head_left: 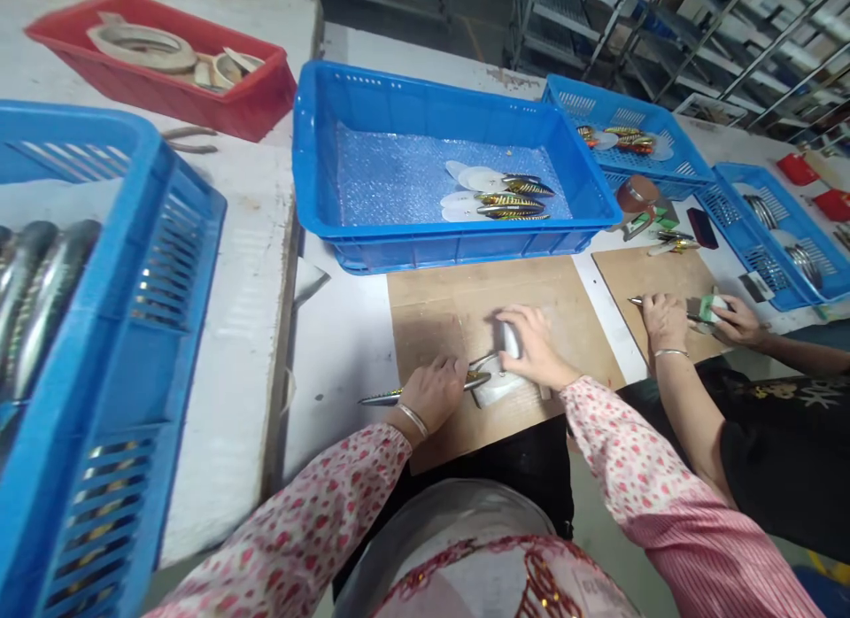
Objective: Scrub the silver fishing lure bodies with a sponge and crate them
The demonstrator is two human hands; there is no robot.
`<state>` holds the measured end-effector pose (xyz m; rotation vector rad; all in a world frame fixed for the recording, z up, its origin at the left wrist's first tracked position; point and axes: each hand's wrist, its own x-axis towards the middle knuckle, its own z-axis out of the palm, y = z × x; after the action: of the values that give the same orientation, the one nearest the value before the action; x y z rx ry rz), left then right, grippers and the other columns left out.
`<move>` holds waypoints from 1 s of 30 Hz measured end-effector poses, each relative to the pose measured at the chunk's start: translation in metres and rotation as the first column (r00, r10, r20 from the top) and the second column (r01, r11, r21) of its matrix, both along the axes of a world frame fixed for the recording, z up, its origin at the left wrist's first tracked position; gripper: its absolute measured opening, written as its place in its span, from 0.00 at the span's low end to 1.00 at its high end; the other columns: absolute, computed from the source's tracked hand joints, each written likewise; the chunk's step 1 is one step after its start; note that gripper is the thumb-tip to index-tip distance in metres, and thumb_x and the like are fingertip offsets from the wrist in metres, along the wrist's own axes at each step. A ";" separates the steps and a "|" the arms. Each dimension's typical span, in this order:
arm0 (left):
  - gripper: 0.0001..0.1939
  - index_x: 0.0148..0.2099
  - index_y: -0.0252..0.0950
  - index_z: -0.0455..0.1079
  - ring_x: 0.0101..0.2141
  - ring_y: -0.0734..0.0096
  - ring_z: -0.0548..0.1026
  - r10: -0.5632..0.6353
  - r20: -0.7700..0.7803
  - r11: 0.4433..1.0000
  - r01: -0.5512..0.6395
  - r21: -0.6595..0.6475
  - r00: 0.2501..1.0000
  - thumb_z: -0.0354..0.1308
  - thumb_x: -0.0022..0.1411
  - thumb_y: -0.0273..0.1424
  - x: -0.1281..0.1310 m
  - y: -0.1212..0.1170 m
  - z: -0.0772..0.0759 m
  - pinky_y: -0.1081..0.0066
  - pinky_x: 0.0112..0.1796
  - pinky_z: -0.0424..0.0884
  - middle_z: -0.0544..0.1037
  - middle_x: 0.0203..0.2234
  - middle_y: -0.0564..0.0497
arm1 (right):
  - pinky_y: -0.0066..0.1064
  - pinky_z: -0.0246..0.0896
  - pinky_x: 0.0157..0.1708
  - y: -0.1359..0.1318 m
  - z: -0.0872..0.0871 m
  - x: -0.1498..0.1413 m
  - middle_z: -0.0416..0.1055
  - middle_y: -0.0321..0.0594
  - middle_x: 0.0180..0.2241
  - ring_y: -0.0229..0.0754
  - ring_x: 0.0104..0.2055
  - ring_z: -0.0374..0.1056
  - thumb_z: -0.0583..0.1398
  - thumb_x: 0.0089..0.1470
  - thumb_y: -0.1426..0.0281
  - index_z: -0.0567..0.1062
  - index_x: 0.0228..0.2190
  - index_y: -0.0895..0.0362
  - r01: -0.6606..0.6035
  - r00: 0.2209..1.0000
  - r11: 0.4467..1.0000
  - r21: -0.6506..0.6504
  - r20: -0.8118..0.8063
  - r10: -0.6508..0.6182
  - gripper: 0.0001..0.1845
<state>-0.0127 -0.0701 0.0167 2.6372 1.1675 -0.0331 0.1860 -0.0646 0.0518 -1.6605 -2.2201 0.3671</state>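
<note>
A fishing lure (pixel 381 397), slim with a dark back and gold-green flank, lies in the grip of my left hand (pixel 435 390). Both of its ends stick out past the closed fingers. My right hand (pixel 535 345) is curled round a smooth white rounded object (pixel 510 340), whose kind I cannot make out. It is held upright just above a flat white piece (pixel 499 386) by the lure's right end. Beneath both hands is a brown board (pixel 431 290). In the blue bin (pixel 465 243) ahead lie several finished-looking lures (pixel 511 202) with clear lips, on bubble wrap.
At left stands a blue crate (pixel 192 246) of larger lures. Behind it are a red bin (pixel 219 113) with tape rolls and pliers (pixel 192 142). On the right, a co-worker's hands (pixel 666 321) handle a lure over another board (pixel 617 268). More blue baskets (pixel 664 171) stand beyond.
</note>
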 end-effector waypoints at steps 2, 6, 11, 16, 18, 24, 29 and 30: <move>0.12 0.41 0.32 0.65 0.37 0.60 0.73 -0.006 -0.001 1.000 0.006 0.004 1.000 0.41 0.65 0.23 0.000 0.000 0.000 0.66 0.32 0.71 0.74 0.32 0.43 | 0.46 0.50 0.50 0.000 0.002 0.002 0.62 0.46 0.51 0.55 0.54 0.54 0.60 0.44 0.65 0.66 0.51 0.54 0.016 0.999 1.000 -0.017 0.043 -0.015 0.29; 0.13 0.44 0.31 0.65 0.38 0.59 0.72 -0.009 -0.025 1.000 0.008 -0.016 1.000 0.41 0.64 0.22 0.000 0.001 0.000 0.66 0.32 0.71 0.74 0.33 0.43 | 0.45 0.49 0.50 0.000 0.002 -0.015 0.60 0.45 0.53 0.55 0.55 0.51 0.60 0.45 0.66 0.66 0.50 0.52 0.074 0.995 0.997 0.020 0.071 -0.076 0.28; 0.13 0.42 0.31 0.66 0.37 0.59 0.72 -0.022 -0.030 1.000 0.022 -0.005 0.999 0.39 0.64 0.23 -0.001 0.000 0.000 0.65 0.32 0.71 0.74 0.33 0.41 | 0.43 0.51 0.51 0.000 -0.002 0.003 0.61 0.44 0.51 0.52 0.53 0.54 0.61 0.44 0.66 0.67 0.49 0.53 -0.024 1.000 1.000 0.018 0.003 0.024 0.28; 0.13 0.41 0.31 0.65 0.36 0.59 0.72 -0.009 -0.031 1.000 0.009 -0.007 0.999 0.39 0.64 0.21 0.000 -0.001 0.000 0.65 0.31 0.71 0.73 0.33 0.41 | 0.47 0.47 0.51 0.000 0.002 0.003 0.62 0.43 0.52 0.55 0.55 0.53 0.60 0.45 0.68 0.66 0.51 0.51 0.022 0.993 0.999 0.049 0.115 -0.027 0.29; 0.12 0.41 0.31 0.65 0.36 0.59 0.72 -0.002 -0.042 1.000 0.001 -0.018 0.999 0.40 0.64 0.21 0.000 -0.001 0.001 0.66 0.30 0.71 0.73 0.32 0.41 | 0.46 0.47 0.52 -0.001 0.001 0.005 0.62 0.42 0.52 0.54 0.54 0.53 0.60 0.46 0.68 0.66 0.51 0.50 0.029 0.996 0.997 0.071 0.083 -0.035 0.28; 0.12 0.40 0.31 0.65 0.37 0.59 0.72 -0.036 -0.043 0.999 0.035 -0.020 0.998 0.41 0.63 0.21 0.000 0.000 0.005 0.65 0.32 0.71 0.73 0.32 0.42 | 0.43 0.51 0.51 0.003 -0.009 0.012 0.63 0.45 0.51 0.53 0.52 0.56 0.60 0.44 0.65 0.67 0.49 0.55 0.132 0.989 0.989 0.073 -0.080 -0.126 0.28; 0.13 0.45 0.31 0.65 0.38 0.58 0.72 -0.021 -0.048 1.000 0.020 -0.014 0.999 0.41 0.64 0.22 0.000 -0.001 0.003 0.65 0.31 0.71 0.74 0.34 0.42 | 0.43 0.49 0.54 0.007 -0.007 -0.015 0.62 0.43 0.52 0.52 0.55 0.53 0.61 0.45 0.66 0.67 0.50 0.53 0.002 0.999 0.999 0.047 -0.048 0.001 0.28; 0.13 0.44 0.31 0.65 0.38 0.58 0.72 -0.017 -0.045 1.000 0.016 -0.014 0.999 0.40 0.64 0.23 0.000 -0.001 0.002 0.65 0.31 0.71 0.74 0.34 0.42 | 0.42 0.49 0.54 0.007 -0.006 -0.013 0.62 0.43 0.52 0.52 0.55 0.53 0.61 0.45 0.65 0.67 0.50 0.53 -0.009 0.998 0.999 0.043 -0.055 0.011 0.28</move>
<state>-0.0128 -0.0708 0.0189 2.6467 1.1556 -0.1037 0.1733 -0.0580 0.0456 -1.5988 -2.1816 0.3607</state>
